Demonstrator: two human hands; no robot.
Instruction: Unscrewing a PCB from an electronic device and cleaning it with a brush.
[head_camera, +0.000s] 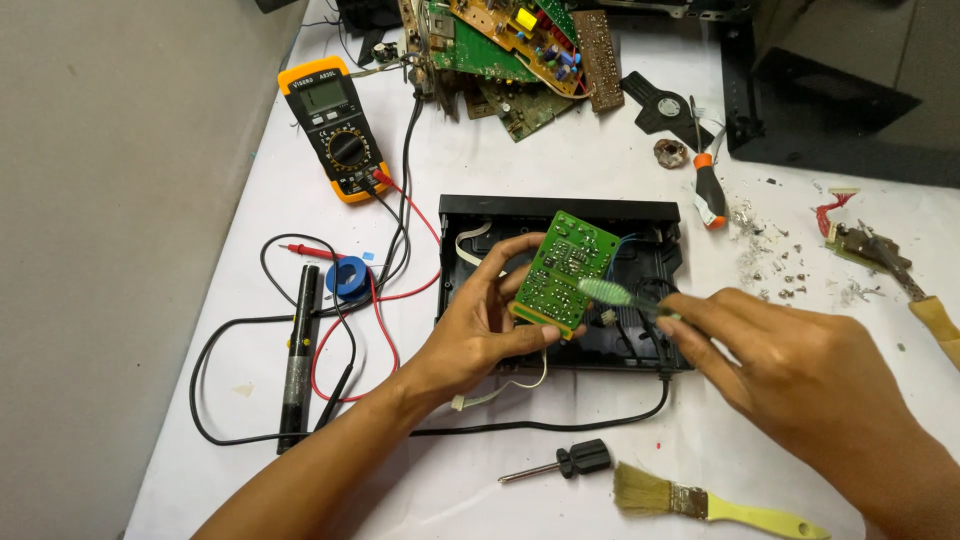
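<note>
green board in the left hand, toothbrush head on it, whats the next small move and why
Probably a short stroke of the toothbrush across the green circuit board: its bristles already rest on the board's right edge, and the left hand holds the board tilted up over the open black case.

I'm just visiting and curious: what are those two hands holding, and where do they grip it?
The left hand grips a green circuit board by its lower edges. The right hand holds a green toothbrush by its handle, bristles on the board.
</note>
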